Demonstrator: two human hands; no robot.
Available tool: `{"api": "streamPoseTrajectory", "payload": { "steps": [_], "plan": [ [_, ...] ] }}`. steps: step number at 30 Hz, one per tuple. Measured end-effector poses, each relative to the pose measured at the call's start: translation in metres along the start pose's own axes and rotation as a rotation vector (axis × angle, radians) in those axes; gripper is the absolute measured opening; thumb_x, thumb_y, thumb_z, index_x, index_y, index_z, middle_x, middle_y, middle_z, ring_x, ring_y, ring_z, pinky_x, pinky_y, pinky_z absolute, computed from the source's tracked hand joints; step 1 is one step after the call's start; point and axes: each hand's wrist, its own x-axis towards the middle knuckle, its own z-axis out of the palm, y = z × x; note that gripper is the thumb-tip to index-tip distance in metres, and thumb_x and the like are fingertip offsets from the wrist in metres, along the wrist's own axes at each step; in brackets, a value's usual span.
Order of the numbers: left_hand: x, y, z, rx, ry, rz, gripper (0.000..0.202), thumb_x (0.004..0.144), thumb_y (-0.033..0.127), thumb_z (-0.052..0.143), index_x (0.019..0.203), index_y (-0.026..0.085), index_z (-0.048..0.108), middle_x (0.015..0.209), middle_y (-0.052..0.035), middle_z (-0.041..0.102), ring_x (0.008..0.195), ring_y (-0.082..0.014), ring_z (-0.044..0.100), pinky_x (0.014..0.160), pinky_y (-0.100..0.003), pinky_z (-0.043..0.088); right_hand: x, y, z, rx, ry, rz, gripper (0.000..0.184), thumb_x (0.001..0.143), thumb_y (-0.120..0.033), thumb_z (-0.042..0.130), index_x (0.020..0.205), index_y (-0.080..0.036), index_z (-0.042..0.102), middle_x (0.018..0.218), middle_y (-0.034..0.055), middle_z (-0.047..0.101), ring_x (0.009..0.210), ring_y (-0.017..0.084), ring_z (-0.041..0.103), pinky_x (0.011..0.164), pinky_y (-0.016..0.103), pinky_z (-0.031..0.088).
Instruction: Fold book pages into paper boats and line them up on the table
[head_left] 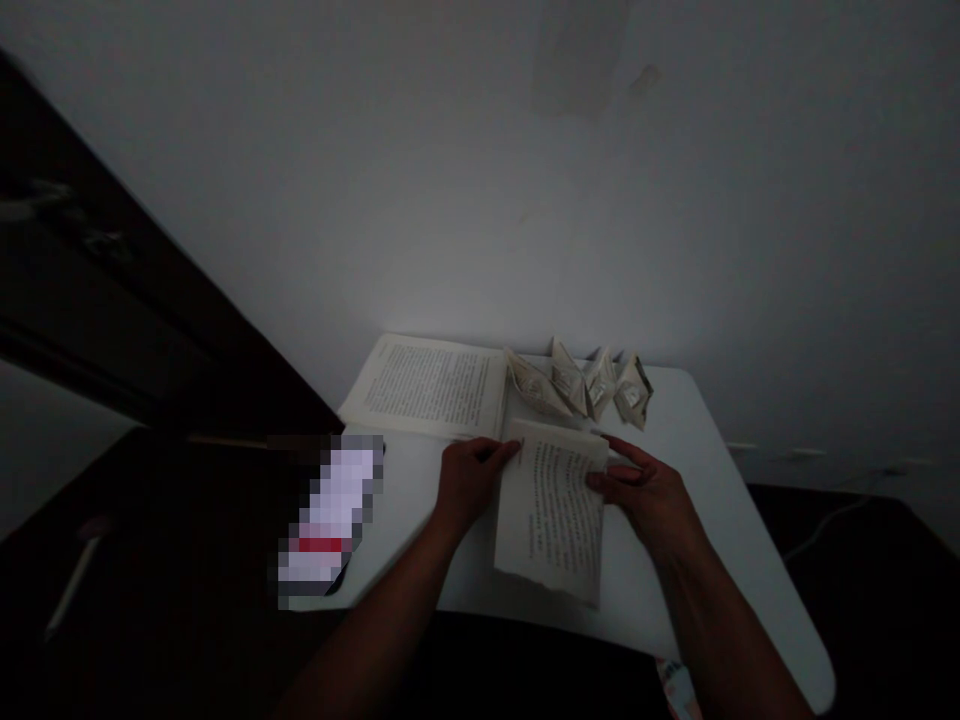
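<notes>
A printed sheet of paper with a torn lower edge is held up over the white table, tilted toward me. My left hand pinches its upper left edge between thumb and fingers. At the right edge, my right hand grips the sheet with the thumb in front and fingers partly behind it. Several folded paper boats stand in a row just beyond the sheet. To their left lies a stack of printed pages, text side up.
The small white table has rounded corners and stands against a pale wall. A phone, blurred out, lies at its left edge. A dark door or frame rises on the left. A cable runs near the floor at right.
</notes>
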Motion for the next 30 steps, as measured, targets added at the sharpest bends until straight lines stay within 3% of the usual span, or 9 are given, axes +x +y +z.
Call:
{"api": "streamPoseTrajectory", "payload": {
  "steps": [11, 16, 19, 23, 27, 30],
  "plan": [
    [0.001, -0.004, 0.000, 0.055, -0.029, 0.014, 0.037, 0.075, 0.050, 0.059, 0.066, 0.016, 0.070, 0.060, -0.0010, 0.067, 0.060, -0.0146, 0.061, 0.057, -0.025, 0.041, 0.000, 0.003, 0.000, -0.013, 0.050, 0.027, 0.072, 0.047, -0.029, 0.085, 0.111, -0.009, 0.059, 0.070, 0.0064, 0.073, 0.058, 0.020, 0.066, 0.055, 0.033, 0.055],
    [-0.001, -0.003, 0.002, 0.256, -0.035, 0.077, 0.035, 0.079, 0.048, 0.055, 0.073, 0.018, 0.072, 0.069, -0.0024, 0.070, 0.064, -0.0148, 0.062, 0.064, -0.026, 0.043, 0.000, 0.002, -0.004, -0.430, 0.127, -0.130, 0.066, 0.059, -0.040, 0.077, 0.116, -0.013, 0.057, 0.059, 0.0015, 0.069, 0.047, 0.017, 0.061, 0.051, 0.033, 0.052],
    [-0.001, 0.000, 0.004, 0.486, -0.048, 0.111, 0.037, 0.083, 0.048, 0.050, 0.075, 0.019, 0.072, 0.072, -0.0040, 0.071, 0.069, -0.0172, 0.063, 0.067, -0.029, 0.042, 0.001, 0.003, -0.009, -0.696, 0.161, -0.320, 0.048, 0.065, -0.041, 0.072, 0.105, -0.017, 0.063, 0.068, 0.0024, 0.071, 0.060, 0.019, 0.066, 0.065, 0.035, 0.054],
    [-0.002, 0.002, 0.007, 0.651, -0.102, 0.111, 0.038, 0.085, 0.048, 0.046, 0.079, 0.021, 0.072, 0.078, -0.0041, 0.071, 0.076, -0.0187, 0.064, 0.069, -0.029, 0.042, 0.004, 0.006, -0.014, -0.864, 0.014, -0.486, 0.026, 0.072, -0.037, 0.065, 0.091, -0.020, 0.069, 0.080, 0.0034, 0.072, 0.070, 0.020, 0.068, 0.072, 0.034, 0.054],
    [-0.003, 0.003, 0.008, 0.710, -0.119, 0.125, 0.040, 0.086, 0.049, 0.043, 0.080, 0.021, 0.071, 0.081, -0.0050, 0.071, 0.078, -0.0198, 0.064, 0.068, -0.029, 0.042, 0.006, 0.004, -0.016, -0.906, -0.141, -0.573, 0.018, 0.075, -0.035, 0.064, 0.087, -0.024, 0.071, 0.084, 0.0027, 0.071, 0.072, 0.019, 0.066, 0.070, 0.033, 0.054],
    [-0.004, 0.002, 0.008, 0.724, -0.123, 0.141, 0.041, 0.087, 0.049, 0.042, 0.080, 0.021, 0.071, 0.081, -0.0054, 0.071, 0.078, -0.0199, 0.064, 0.069, -0.030, 0.042, 0.006, 0.003, -0.020, -0.921, -0.183, -0.658, 0.013, 0.077, -0.035, 0.063, 0.083, -0.027, 0.071, 0.079, 0.0022, 0.070, 0.072, 0.019, 0.064, 0.069, 0.034, 0.054]
  ]
}}
